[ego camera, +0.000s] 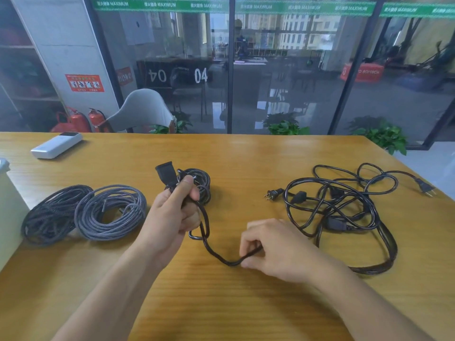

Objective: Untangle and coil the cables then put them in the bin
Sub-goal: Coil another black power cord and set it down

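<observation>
On glass [283, 70]: "04" [201, 75], "MAXIMUM" banner [162, 5].

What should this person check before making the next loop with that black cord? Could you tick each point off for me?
1. Left hand grips the socket end of the black cord: ok.
2. Right hand pinches the cord further along: ok.
3. Cord between the hands free of knots: ok.
4. Rest of the cord free of the tangled pile: not ok, it runs into it.
5. Coiled cables out of the way at the left: ok.
6. Bin within reach: cannot tell.
</observation>
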The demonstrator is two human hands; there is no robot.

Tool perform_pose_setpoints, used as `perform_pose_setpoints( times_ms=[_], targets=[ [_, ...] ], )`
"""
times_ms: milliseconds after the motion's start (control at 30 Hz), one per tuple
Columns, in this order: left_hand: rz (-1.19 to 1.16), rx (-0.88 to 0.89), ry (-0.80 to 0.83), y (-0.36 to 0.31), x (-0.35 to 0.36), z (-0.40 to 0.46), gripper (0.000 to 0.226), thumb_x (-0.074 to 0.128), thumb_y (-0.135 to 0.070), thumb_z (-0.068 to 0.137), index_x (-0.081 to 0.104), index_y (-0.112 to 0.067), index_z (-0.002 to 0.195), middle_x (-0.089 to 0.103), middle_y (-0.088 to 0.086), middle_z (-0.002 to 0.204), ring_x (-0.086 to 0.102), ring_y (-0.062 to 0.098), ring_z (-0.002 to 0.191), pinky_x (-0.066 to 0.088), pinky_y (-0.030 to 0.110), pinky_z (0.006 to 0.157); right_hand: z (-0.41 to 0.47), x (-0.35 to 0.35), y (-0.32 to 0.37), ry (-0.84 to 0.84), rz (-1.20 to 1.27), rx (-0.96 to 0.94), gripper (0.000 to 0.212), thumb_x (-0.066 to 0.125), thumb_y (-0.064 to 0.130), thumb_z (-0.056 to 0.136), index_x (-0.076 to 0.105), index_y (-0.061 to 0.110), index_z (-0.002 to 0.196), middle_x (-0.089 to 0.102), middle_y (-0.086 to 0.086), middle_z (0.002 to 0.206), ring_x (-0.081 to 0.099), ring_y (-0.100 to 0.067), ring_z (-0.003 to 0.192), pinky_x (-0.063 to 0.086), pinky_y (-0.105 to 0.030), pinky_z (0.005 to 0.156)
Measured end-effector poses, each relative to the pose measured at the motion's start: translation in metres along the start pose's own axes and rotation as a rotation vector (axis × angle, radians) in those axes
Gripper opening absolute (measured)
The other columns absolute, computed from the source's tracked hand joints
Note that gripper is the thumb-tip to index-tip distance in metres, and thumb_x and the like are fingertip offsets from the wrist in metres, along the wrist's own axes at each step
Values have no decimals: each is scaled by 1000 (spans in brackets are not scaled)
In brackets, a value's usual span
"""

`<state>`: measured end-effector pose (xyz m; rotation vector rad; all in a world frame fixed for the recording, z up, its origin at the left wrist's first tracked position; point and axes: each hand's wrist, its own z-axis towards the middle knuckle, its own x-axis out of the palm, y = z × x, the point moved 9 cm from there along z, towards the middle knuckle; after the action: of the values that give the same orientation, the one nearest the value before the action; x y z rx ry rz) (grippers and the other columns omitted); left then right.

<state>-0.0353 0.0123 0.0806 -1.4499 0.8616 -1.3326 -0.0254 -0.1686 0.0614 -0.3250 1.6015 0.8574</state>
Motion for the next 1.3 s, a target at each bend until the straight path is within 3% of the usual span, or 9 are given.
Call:
perform_pose_setpoints(
  times_ms=[133,267,333,433,600,767,933,1133,1300],
  targets=[
    [-22,16,-2,-5,1,-2,37,55,-41,97,56,-19,67,15,-4,54,13,13,48,13,33,55,-1,13,9,155,-41,-59,30,68,56,94,66,44,121,59,22,96,56,0,90,40,-27,81],
    [-17,-6,-18,-3,6,-5,43,49,-36,106,56,-20,66,19,-5,52,14,11,48,14,28,52,-12,29,29,385,299,-135,35,60,57,100,72,32,122,69,19,111,63,-7,107,46,-40,105],
    [-6,-5,-26,-4,8,-6,44,48,-34,107,55,-19,66,19,-4,52,10,15,52,14,28,51,-16,29,38,425,412,-176,35,53,50,106,75,24,115,74,14,118,68,-14,106,50,-48,100],
    [24,7,-21,-6,12,-8,42,47,-32,107,53,-16,69,20,-5,51,9,17,54,13,28,52,-17,23,45,422,496,-200,29,52,33,109,76,17,106,77,10,107,68,-13,88,53,-39,85],
    [230,73,-61,-11,1,-4,39,48,-31,109,52,-10,77,22,-3,55,15,15,52,15,29,51,0,5,9,60,273,-17,23,56,39,105,78,31,104,74,18,77,59,-12,57,42,-22,56],
    [278,62,-158,-9,-17,1,36,50,-32,109,56,-9,82,25,1,58,19,16,52,22,25,49,-6,-36,-40,-500,449,183,17,64,31,103,80,35,106,74,20,77,63,-10,52,49,-19,57],
    [200,30,-87,-1,-4,-2,37,48,-37,109,60,-7,92,47,10,61,26,18,49,30,25,52,-3,-18,-14,-411,505,81,19,66,27,102,79,35,112,77,20,83,72,-7,63,57,-24,67],
    [131,32,-72,-2,-6,0,37,45,-36,109,63,-5,100,66,17,71,22,14,40,33,22,52,1,-15,-3,-324,439,-57,43,42,59,105,75,34,94,70,13,82,67,-14,72,54,-41,70],
    [54,49,-82,-3,-7,1,36,46,-35,109,65,-7,98,73,20,80,25,12,38,40,23,59,-4,-30,-2,-516,578,-166,27,59,35,105,81,24,116,68,12,103,67,-21,92,55,-30,76]
  ],
)
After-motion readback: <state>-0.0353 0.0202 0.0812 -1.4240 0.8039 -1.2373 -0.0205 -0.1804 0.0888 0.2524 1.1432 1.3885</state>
